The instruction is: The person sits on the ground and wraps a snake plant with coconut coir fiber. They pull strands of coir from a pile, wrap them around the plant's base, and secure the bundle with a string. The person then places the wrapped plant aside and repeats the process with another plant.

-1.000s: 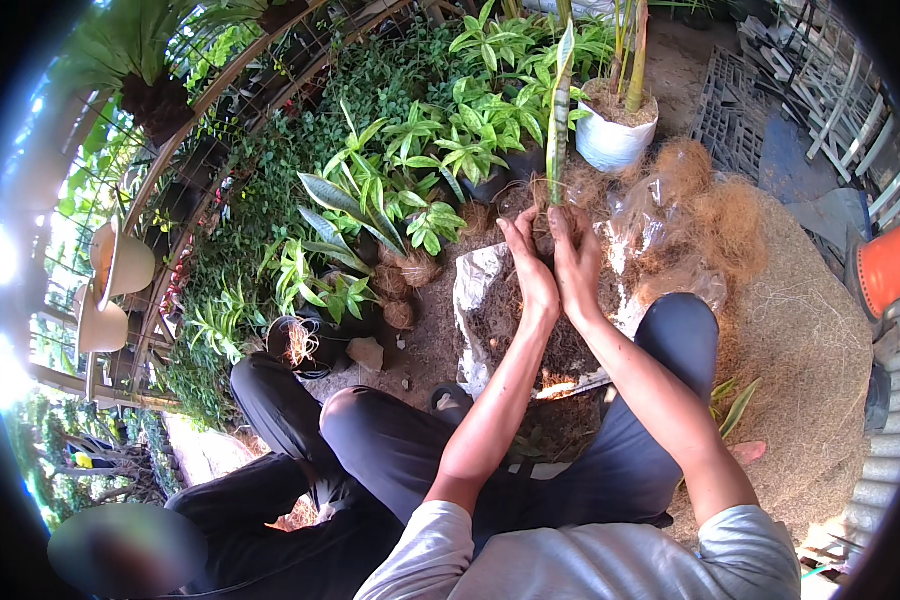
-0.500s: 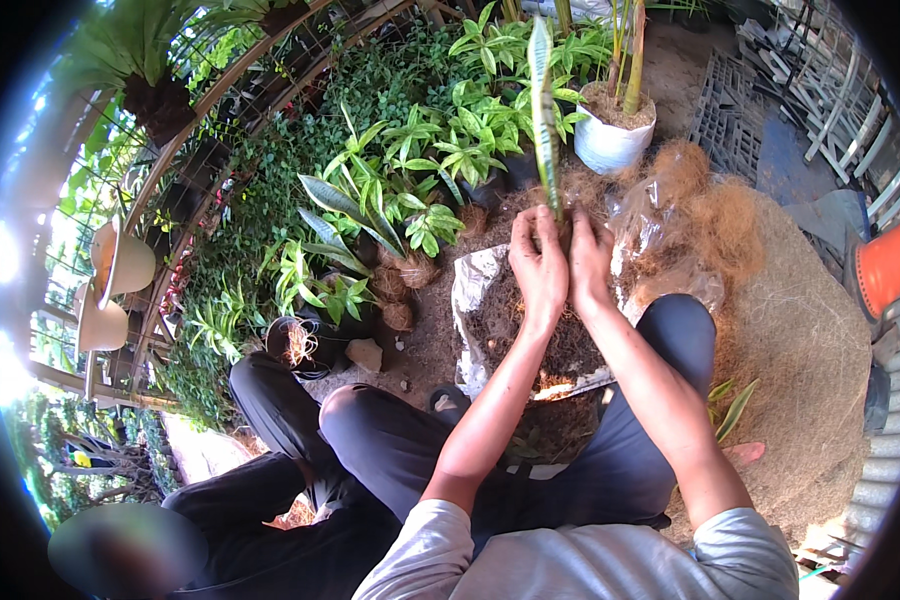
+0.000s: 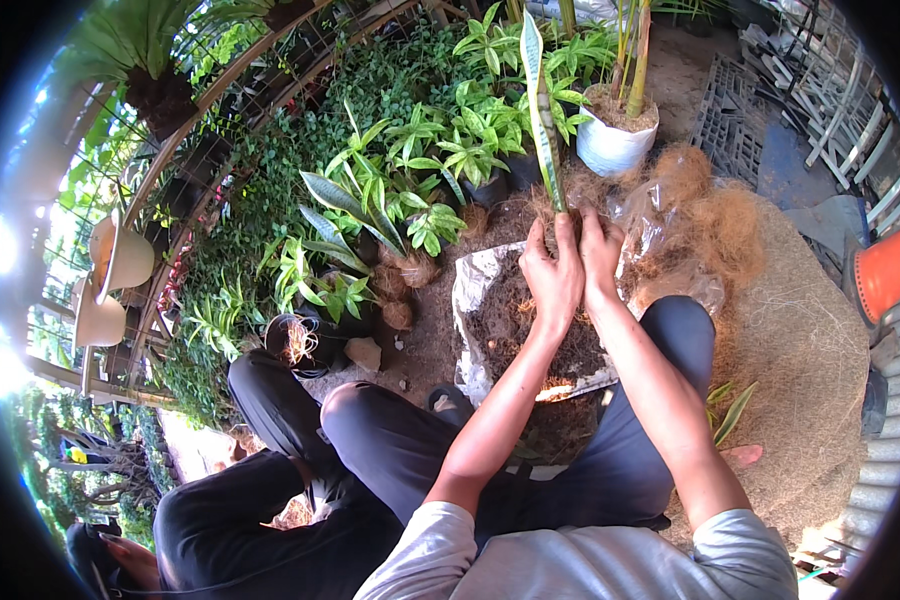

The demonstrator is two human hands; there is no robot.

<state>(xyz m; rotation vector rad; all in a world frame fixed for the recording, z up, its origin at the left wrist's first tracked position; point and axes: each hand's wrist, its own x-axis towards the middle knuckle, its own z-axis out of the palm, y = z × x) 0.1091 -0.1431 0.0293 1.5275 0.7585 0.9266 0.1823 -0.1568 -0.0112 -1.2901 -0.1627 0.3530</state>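
Both my hands are closed together around the base of a snake plant, whose long, pale-edged green leaf stands up above them. My left hand has its fingers curled against the base from the left. From the right, my right hand presses in beside it; the plant's lower end is hidden between them. Below the hands lies a white sack, opened out, with dark soil on it. Brown coconut fibre is heaped to the right, partly in clear plastic.
Potted leafy plants and another snake plant stand at the far left, near fibre-wrapped root balls. A white pot holds a tall-stemmed plant. At right sits an orange bucket. Another person's legs are close on my left.
My hands have shifted slightly to the right, and the left hand has turned. The snake plant's leaf now leans a little left at its top. The person beside me has moved.
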